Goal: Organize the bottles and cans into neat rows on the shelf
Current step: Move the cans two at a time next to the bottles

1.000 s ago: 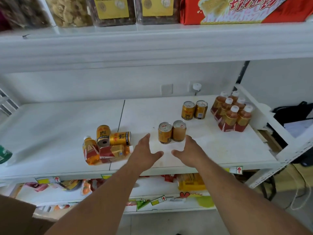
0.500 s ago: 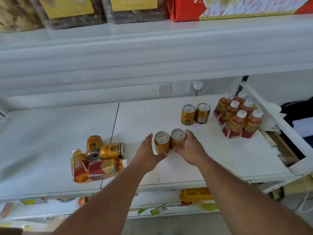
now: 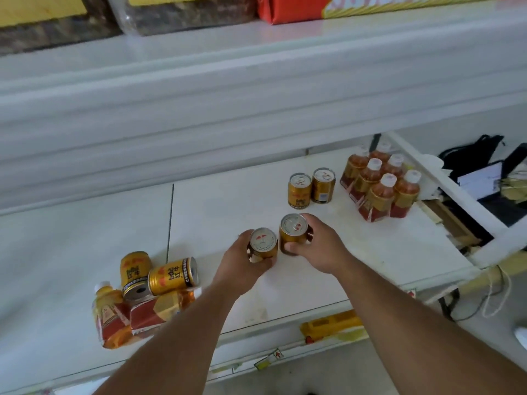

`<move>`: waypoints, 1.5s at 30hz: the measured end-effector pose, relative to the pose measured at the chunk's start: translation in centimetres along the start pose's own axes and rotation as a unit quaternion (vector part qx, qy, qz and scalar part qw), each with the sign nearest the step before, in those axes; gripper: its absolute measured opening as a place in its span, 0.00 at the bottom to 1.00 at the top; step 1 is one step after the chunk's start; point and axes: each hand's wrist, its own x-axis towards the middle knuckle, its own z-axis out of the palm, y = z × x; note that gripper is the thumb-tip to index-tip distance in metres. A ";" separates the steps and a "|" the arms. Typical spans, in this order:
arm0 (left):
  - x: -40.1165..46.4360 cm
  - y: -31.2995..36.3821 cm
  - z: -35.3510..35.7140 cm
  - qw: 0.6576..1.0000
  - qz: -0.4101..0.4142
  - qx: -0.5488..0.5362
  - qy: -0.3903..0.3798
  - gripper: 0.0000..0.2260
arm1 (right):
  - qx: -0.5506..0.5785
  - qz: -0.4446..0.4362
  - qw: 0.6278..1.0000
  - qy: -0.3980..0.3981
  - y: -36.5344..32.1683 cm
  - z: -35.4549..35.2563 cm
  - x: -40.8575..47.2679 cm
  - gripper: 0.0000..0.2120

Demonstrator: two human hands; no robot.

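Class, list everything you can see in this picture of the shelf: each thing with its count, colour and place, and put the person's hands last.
upright bottles: six, amber with white caps, two rows at the shelf's right end.
standing cans: two, gold, side by side left of those bottles.
held cans: two, gold, upright at mid shelf, one in each hand.
jumbled pile: two gold cans and two amber bottles, left front of the shelf, most lying down.
shelf: one, white, holds all the drinks.
snack tubs: at least two, clear, on the shelf above.
red box: one, on the shelf above, right of the tubs.
left hand: grips the left held can.
right hand: grips the right held can.
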 end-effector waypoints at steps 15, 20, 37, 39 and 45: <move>-6.0 5.5 0.5 0.994 0.085 -0.063 0.018 0.24 | 0.030 -0.052 0.997 0.054 -1.3 -5.1 -7.4 0.40; -9.8 7.0 2.2 0.993 0.085 -0.066 0.048 0.26 | 0.020 -0.075 0.996 0.046 -0.4 -7.3 -10.5 0.44; -22.1 9.6 5.4 0.993 0.084 -0.025 0.084 0.25 | 0.008 -0.109 0.993 0.043 1.8 -9.7 -22.0 0.33; -23.2 9.5 5.6 0.993 0.085 -0.026 0.080 0.25 | -0.004 -0.101 0.994 0.051 1.9 -9.9 -23.2 0.36; -25.8 9.9 7.0 0.994 0.086 -0.030 0.069 0.24 | -0.036 -0.086 0.994 0.056 2.6 -11.1 -26.5 0.36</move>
